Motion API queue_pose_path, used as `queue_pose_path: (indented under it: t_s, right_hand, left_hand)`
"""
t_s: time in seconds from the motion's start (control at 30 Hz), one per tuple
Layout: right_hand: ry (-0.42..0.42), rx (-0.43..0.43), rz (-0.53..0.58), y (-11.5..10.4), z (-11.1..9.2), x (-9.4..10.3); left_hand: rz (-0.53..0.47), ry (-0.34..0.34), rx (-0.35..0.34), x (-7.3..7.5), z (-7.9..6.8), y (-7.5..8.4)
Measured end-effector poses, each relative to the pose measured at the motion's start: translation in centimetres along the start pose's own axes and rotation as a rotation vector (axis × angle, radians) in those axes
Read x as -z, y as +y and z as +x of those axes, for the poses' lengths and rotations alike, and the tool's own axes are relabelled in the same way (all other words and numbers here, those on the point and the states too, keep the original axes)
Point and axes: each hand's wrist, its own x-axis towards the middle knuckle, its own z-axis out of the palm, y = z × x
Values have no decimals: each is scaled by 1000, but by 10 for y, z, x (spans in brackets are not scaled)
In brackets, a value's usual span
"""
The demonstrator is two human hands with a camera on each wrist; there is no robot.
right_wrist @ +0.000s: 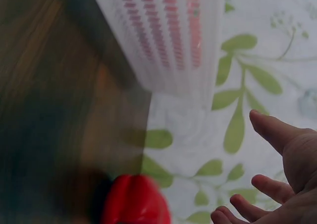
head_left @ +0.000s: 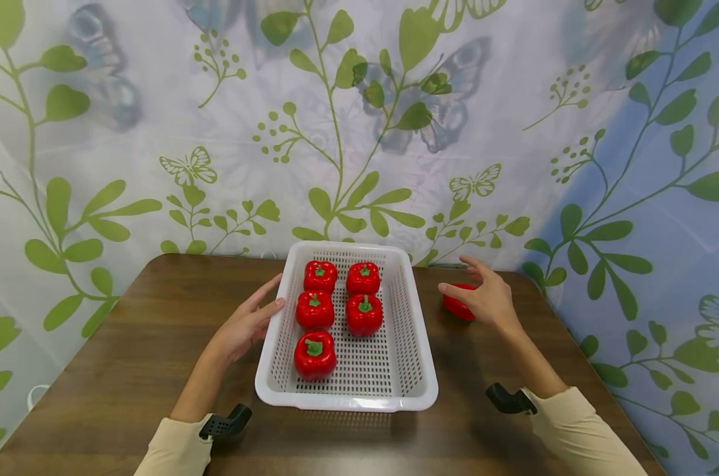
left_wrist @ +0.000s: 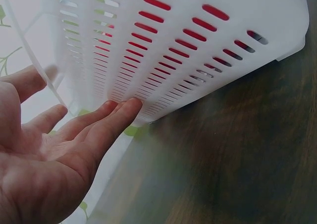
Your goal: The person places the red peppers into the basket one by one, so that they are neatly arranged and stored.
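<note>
A white perforated plastic basket [head_left: 421,370] stands on the table with several red bell peppers [head_left: 314,356] in it, their green stems facing up. At its left side is my left hand [head_left: 240,330], thumb at the rim. In the left wrist view the extended fingers [left_wrist: 106,130] touch the outside of the basket's slotted wall [left_wrist: 163,50]. To the right of the basket, another red bell pepper [head_left: 459,307] lies on the table, partly covered by my right hand [head_left: 489,297]. The right wrist view has this hand's fingers spread, apart from the pepper [right_wrist: 136,201].
The brown wooden table [head_left: 127,370] ends at a hanging cloth [head_left: 234,192] with leaves and butterflies, close behind the basket. More of this cloth hangs on the left and right. Black wrist mounts [head_left: 225,423] sit at both sleeves.
</note>
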Motion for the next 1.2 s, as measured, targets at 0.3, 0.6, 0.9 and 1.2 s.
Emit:
queue_pose_path:
  t_s: [0.3, 0.6, 0.9, 1.2]
  right_hand:
    - [57, -80, -35, 40, 3, -2]
    - [-8, -118, -73, 68, 5, -8]
    - [-48, -131, -84, 88, 5, -13]
    - [-33, -132, -87, 97, 4, -19]
  left_hand:
    - [12, 12, 0, -3, -3, -1]
    - [3, 16, -6, -9, -9, -2]
    - [-2, 12, -16, -11, -11, -3]
    - [9, 19, -11, -10, -10, -4]
